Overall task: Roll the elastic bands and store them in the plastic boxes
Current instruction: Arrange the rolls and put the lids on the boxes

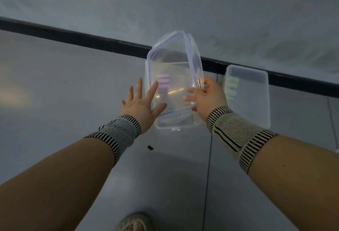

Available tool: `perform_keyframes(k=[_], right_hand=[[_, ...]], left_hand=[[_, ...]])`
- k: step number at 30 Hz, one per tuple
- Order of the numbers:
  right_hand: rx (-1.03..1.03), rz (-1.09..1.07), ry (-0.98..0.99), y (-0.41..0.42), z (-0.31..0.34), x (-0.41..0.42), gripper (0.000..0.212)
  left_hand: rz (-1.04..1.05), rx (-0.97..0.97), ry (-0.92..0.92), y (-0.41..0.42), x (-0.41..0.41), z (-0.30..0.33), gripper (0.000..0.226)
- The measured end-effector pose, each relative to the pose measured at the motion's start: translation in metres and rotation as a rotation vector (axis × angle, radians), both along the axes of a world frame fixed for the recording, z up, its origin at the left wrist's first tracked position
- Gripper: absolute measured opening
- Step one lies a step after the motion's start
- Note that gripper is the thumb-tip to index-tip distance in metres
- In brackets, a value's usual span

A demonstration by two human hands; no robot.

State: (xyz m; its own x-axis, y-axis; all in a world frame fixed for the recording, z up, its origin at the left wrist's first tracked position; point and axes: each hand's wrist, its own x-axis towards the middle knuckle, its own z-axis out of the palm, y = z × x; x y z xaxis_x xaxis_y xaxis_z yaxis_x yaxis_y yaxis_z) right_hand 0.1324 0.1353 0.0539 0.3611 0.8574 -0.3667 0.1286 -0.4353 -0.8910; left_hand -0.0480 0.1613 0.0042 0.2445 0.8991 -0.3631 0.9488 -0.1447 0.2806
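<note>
Two clear plastic boxes sit on the grey floor: the near box [176,120] holds a rolled purple band [163,82], the right box [256,106] a green one [232,84]. Right hand [209,96] pinches the lid [174,69] tilted over it; left hand [141,102] touches it, fingers spread.

Dim bluish light, soft motion blur, wide-angle bending at edges.

Grey floor [64,87]; black scrap [150,147]; shoe [134,222].
</note>
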Motion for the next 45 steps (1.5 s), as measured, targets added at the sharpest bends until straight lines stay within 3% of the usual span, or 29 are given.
perform_keyframes(k=[6, 10, 14, 21, 29, 35, 45], right_hand=[[-0.162, -0.076, 0.148, -0.010, -0.034, 0.026, 0.020], [-0.213, 0.107, -0.338, -0.012, -0.057, 0.038, 0.012], [-0.307, 0.162, -0.496, -0.013, -0.071, 0.047, 0.013], [-0.339, 0.155, -0.455, -0.013, -0.080, 0.044, 0.040], [-0.315, 0.158, -0.504, -0.016, -0.080, 0.043, 0.042], [-0.320, 0.206, -0.478, -0.021, -0.086, 0.039, 0.044], [-0.284, 0.215, -0.476, -0.024, -0.086, 0.039, 0.047]], left_hand=[[-0.142, -0.032, 0.196, -0.007, 0.024, -0.021, 0.069], [-0.147, -0.049, 0.249, -0.009, 0.028, -0.030, 0.068], [-0.150, -0.036, 0.254, -0.009, 0.023, -0.035, 0.068], [0.171, -0.094, -0.004, -0.008, 0.024, -0.034, 0.068], [0.146, 0.037, -0.009, -0.009, 0.020, -0.034, 0.070], [0.136, 0.003, 0.049, -0.012, 0.014, -0.037, 0.069], [0.151, 0.041, -0.004, -0.015, 0.007, -0.041, 0.059]])
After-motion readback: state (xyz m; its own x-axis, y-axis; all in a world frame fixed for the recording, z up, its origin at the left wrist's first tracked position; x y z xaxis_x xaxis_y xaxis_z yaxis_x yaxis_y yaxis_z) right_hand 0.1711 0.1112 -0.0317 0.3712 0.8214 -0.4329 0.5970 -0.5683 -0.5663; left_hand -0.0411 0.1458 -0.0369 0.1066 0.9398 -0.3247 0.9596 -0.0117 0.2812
